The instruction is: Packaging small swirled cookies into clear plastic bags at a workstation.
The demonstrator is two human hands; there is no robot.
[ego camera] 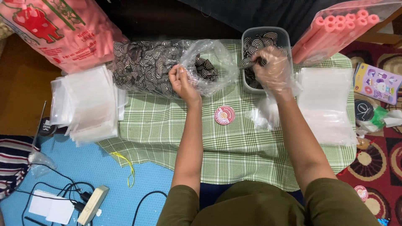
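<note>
Our left hand [181, 80] is pinching the rim of a big clear plastic bag [167, 65] stuffed with black-and-white swirl-patterned pieces, fingers clenched on the plastic at its open mouth. The bag lies on its side on the green checked cloth [234, 142]. Our right hand [273, 69], in a thin clear glove, is down in the clear plastic tub [284, 35] just right of the bag, fingers closed on a few of the same swirly pieces. A round pink sticker [225, 115] sits on the cloth between our arms. A stack of clear pouches [88, 102] lies to the left, another stack of pouches [326, 100] to the right, and a pack of pink tubes [335, 31] lies beside the tub.
</note>
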